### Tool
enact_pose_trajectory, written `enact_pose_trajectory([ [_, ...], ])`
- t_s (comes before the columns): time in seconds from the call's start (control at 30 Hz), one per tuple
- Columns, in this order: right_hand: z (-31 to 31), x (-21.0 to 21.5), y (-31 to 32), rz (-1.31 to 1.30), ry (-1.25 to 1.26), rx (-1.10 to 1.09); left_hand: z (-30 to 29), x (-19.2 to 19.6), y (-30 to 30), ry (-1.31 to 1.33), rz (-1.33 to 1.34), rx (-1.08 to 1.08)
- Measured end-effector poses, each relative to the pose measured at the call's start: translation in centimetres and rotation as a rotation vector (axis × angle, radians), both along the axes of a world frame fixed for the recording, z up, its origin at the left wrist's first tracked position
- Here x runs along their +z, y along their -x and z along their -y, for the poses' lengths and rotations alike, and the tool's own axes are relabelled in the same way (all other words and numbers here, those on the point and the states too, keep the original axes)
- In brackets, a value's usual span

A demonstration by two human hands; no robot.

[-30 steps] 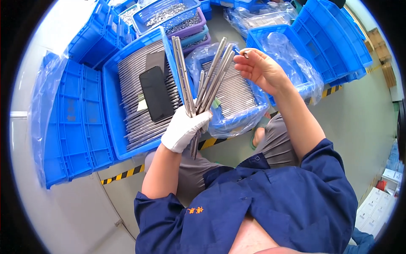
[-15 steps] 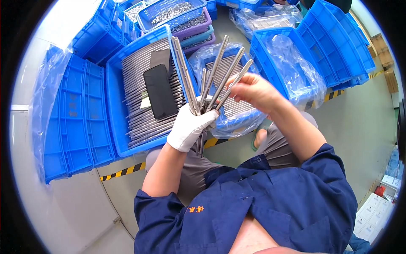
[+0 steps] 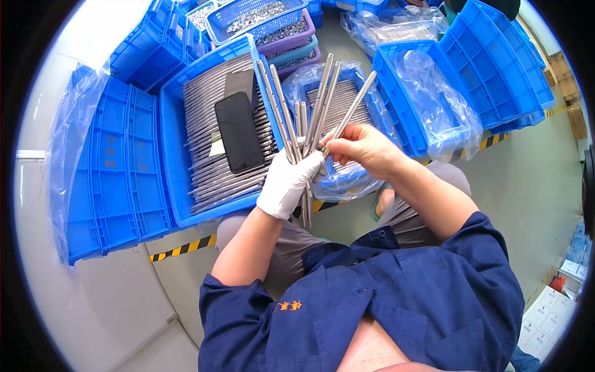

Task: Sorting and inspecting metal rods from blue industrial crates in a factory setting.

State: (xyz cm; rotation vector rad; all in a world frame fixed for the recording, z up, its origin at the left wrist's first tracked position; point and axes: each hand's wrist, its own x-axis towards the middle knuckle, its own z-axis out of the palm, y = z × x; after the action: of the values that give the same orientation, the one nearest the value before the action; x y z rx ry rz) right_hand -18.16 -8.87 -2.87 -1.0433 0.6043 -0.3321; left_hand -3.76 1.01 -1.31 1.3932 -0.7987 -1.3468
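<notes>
My left hand [image 3: 286, 181], in a white glove, is closed around a fanned bundle of thin metal rods [image 3: 322, 99]. The rods splay upward and their lower ends stick out below the fist. My bare right hand [image 3: 362, 149] pinches at the lower part of the rightmost rod [image 3: 355, 105], close to the left fingertips. Behind the bundle stands a blue crate lined with clear plastic [image 3: 378, 108], holding rows of similar rods. To the left, a larger blue crate [image 3: 176, 155] is filled with rods, and a black phone [image 3: 238, 133] lies on top of them.
Stacked blue crates [image 3: 102, 167] stand at the far left under plastic film. Baskets of small metal parts [image 3: 257, 18] are piled at the back. At the right, a blue crate [image 3: 396, 118] holds crumpled clear plastic [image 3: 434, 99], beside nested blue crates [image 3: 496, 62]. Yellow-black tape [image 3: 183, 250] marks the floor.
My right hand has moved down and left, closer to my left hand, and now pinches the rightmost rod near its lower part. Several rods in the bundle have shifted their angles.
</notes>
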Motion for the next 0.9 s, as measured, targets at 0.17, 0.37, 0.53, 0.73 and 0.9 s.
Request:
enact_pose_trajectory([
  [0.17,1.9,1.2,1.2,-0.072,-0.061,0.178,0.2,-0.1,-0.8,0.058,-0.214,0.033],
  [0.37,-1.5,-0.2,0.1,-0.009,-0.343,0.494,-0.1,0.5,-0.5,0.047,-0.265,-0.016],
  [0.53,-5.7,0.1,0.2,0.01,-0.062,1.012,0.6,-0.7,-2.2,0.179,-0.163,0.031],
  [0.73,1.3,2.5,2.0,-0.074,0.163,0.328,0.1,1.7,-2.0,0.055,-0.101,-0.049],
  [0.9,6.4,1.8,3.0,0.334,-0.098,-0.212,-0.5,1.8,-0.9,-0.019,-0.041,-0.123],
])
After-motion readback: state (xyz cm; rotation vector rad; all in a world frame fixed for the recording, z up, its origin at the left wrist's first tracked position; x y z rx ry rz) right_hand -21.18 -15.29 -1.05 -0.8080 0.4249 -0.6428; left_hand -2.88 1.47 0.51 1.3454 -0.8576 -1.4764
